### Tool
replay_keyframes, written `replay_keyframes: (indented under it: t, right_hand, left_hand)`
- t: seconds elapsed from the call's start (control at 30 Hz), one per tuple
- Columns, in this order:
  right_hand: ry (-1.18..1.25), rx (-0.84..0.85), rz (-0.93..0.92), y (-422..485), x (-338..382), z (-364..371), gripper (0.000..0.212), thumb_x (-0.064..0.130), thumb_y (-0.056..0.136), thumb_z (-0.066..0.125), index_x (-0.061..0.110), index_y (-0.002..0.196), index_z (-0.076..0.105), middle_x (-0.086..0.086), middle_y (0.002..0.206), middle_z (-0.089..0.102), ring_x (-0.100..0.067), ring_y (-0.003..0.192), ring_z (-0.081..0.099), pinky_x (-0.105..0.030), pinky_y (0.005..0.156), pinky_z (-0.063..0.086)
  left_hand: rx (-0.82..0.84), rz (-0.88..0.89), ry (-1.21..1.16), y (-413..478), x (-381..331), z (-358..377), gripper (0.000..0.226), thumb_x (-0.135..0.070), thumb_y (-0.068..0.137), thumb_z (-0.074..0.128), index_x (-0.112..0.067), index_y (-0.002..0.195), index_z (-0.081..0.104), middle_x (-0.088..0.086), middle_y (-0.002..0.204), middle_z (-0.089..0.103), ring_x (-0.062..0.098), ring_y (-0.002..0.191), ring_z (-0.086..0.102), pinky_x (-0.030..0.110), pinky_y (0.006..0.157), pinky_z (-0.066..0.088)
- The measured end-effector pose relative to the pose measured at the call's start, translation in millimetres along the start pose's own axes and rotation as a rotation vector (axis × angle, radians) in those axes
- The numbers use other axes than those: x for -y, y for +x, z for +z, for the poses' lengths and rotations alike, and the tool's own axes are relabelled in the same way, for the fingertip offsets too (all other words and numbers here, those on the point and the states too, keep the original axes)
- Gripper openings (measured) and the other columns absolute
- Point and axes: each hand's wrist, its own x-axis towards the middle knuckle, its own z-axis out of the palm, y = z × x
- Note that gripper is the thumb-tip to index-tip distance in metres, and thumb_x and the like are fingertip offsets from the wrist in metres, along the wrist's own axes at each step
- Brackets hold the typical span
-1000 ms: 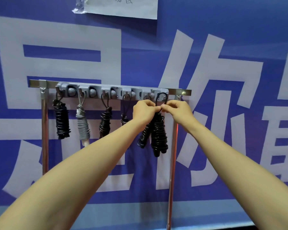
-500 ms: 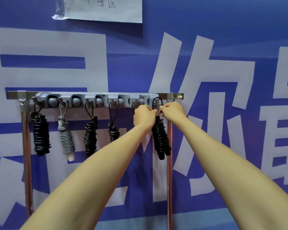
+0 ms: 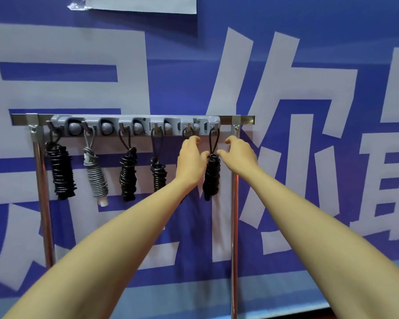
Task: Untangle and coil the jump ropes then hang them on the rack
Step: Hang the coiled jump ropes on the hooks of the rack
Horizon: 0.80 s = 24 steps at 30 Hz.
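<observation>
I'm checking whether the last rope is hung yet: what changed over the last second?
The left hand and right hand, which pinched the top of the black coiled jump rope, have let go and drawn apart, fingers loose. It hangs by its loop from the end hook of the grey plastic rack. The other hung ropes stay put.

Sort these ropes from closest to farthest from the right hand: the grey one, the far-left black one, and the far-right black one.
1. The far-right black rope, hanging just left of the right hand.
2. The grey rope, second from the left on the rack.
3. The far-left black rope, beside the left post.
</observation>
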Motion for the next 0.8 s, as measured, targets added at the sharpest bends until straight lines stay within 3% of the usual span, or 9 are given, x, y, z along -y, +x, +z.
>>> replay_keyframes:
  t: [0.13,0.3,0.5,0.8]
  right_hand:
    - [-0.146,0.003,-0.138,-35,2,-6,0.055,0.033,0.094,0.056,0.016,0.142,0.034,-0.010,0.139,0.045,-0.030,0.127,0.042,-0.044,0.099,0.039]
    - [-0.188,0.064,-0.197,-74,18,-15,0.060,0.029,0.093,0.057,0.016,0.145,0.028,-0.011,0.139,0.044,-0.031,0.127,0.041,-0.045,0.101,0.038]
    - [-0.215,0.191,-0.269,-140,52,-6,0.051,0.024,0.092,0.057,0.014,0.138,0.038,-0.010,0.136,0.043,-0.031,0.126,0.041,-0.043,0.099,0.038]
    - [-0.247,0.437,-0.360,-270,102,99,0.062,0.017,0.091,0.054,0.015,0.147,0.026,-0.010,0.137,0.042,-0.033,0.122,0.043,-0.044,0.097,0.040]
  left_hand:
    - [-0.016,0.081,0.051,-26,9,-18,0.040,-0.013,0.091,0.059,-0.008,0.129,0.049,0.008,0.131,0.047,0.023,0.122,0.045,0.025,0.094,0.034]
    - [0.056,0.081,0.251,-59,11,-46,0.049,-0.019,0.089,0.062,-0.010,0.134,0.045,0.008,0.135,0.043,0.028,0.126,0.040,0.039,0.098,0.039]
    - [0.158,-0.042,0.403,-124,35,-108,0.042,-0.014,0.085,0.058,-0.009,0.126,0.050,0.009,0.131,0.042,0.031,0.121,0.042,0.044,0.093,0.042]
    - [0.289,-0.389,0.474,-254,143,-200,0.055,-0.016,0.085,0.062,-0.010,0.137,0.043,0.014,0.140,0.034,0.033,0.127,0.037,0.044,0.097,0.040]
